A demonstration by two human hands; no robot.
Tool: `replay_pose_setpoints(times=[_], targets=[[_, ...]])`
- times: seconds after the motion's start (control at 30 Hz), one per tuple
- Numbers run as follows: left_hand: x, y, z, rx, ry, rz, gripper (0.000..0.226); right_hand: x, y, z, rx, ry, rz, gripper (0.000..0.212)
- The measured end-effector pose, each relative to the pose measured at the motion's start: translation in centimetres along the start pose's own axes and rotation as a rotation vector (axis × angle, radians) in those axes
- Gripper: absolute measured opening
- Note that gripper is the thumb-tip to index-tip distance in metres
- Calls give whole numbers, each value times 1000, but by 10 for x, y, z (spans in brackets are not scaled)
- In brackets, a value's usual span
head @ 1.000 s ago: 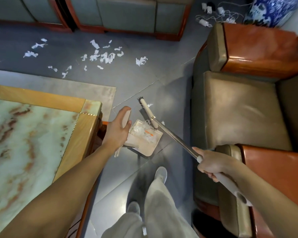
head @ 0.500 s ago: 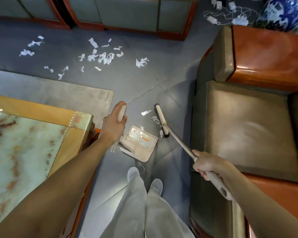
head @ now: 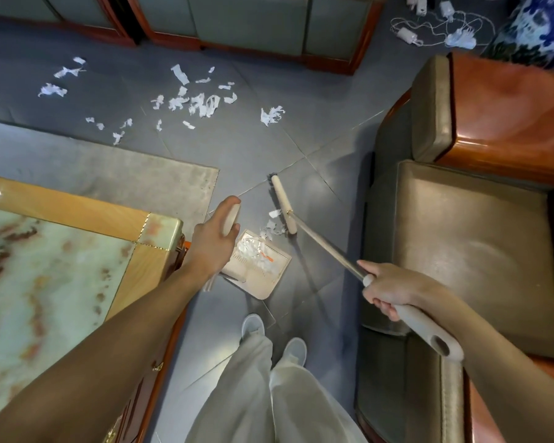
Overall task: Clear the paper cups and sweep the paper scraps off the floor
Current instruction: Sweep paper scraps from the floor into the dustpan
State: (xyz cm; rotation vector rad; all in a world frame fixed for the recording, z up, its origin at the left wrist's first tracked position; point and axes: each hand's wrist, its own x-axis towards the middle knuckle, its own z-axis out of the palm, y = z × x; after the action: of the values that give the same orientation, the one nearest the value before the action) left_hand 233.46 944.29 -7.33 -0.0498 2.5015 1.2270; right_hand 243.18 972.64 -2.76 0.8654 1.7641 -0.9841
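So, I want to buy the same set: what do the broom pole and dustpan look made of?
Broom pole: likely bare metal, silvery with a glossy glint. Its grip: seemingly matte grey plastic, with a moulded hanging hole. Dustpan: probably plastic, smooth matte beige, with moulded ribs.

A marble table (head: 45,266) fills my lower left, and a grey rug (head: 109,167) shows past its far edge. An armchair (head: 477,251) stands on my right. Beyond it, a blue-and-white vase (head: 538,27) sits beside tangled white cables (head: 445,30). Cabinets (head: 247,24) line the floor's far edge.
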Motion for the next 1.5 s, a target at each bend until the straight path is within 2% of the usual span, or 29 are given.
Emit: replay_pose_setpoints(times=[0.2,0.33,0.43,0.57,0.77,0.83,0.97,1.03,1.2,1.3,1.43,1.5], targets=[[9,-6,-14,-28,46,-42,41,53,-43,-14,1,81,7,80],[26,-13,-23,-20,60,-47,42,90,-60,5,-292,81,-32,85],[33,-19,-32,-10,67,-47,42,101,-68,27,-324,6,-12,89],[30,-24,-39,-28,80,-50,40,77,-68,52,-509,-68,-33,87],[14,-18,-28,-54,90,-25,42,41,-46,63,-512,-119,23,76],[8,-14,-24,-62,110,-27,42,33,-36,59,-402,-115,55,70],[1,1,-21,-61,183,8,40,7,-26,41,-278,-149,-111,67],[-1,14,-22,-73,225,51,39,1,-25,27,-200,-140,-126,63],[0,44,-35,-90,429,77,37,5,-35,-14,-192,-101,-168,79],[6,63,-52,-139,531,68,38,6,-60,-40,-229,-57,-226,67],[31,82,-87,-178,640,93,35,10,-122,-66,-220,-111,-245,35],[51,86,-109,-171,696,100,35,17,-159,-75,-260,-123,-254,29]])
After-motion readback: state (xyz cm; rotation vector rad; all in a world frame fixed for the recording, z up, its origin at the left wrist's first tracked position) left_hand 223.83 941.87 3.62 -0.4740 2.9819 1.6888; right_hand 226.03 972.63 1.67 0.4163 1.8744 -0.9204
